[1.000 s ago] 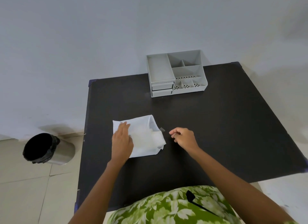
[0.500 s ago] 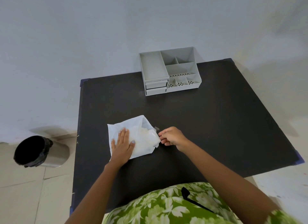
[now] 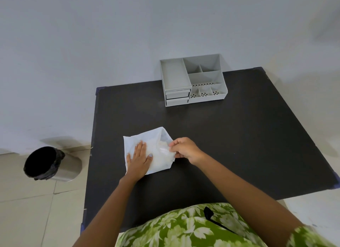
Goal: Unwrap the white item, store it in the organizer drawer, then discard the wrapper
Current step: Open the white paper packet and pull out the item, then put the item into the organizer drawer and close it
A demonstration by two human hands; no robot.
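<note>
Flat open left hand (image 3: 138,159) pressing down the thin crinkly white wrapper (image 3: 147,151) on the black worktop (image 3: 239,145), right hand (image 3: 184,149) pinching its near edge, white item inside between both hands.

A plain room, likely a home: tiled floor (image 3: 27,210), bare wall (image 3: 92,44) (lined bin (image 3: 53,164) beside black table (image 3: 239,136)).

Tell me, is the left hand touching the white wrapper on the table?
Touching. The head view shows the left hand pressed flat, palm down, on the white wrapper, with fingers spread across it and no gap.
</note>
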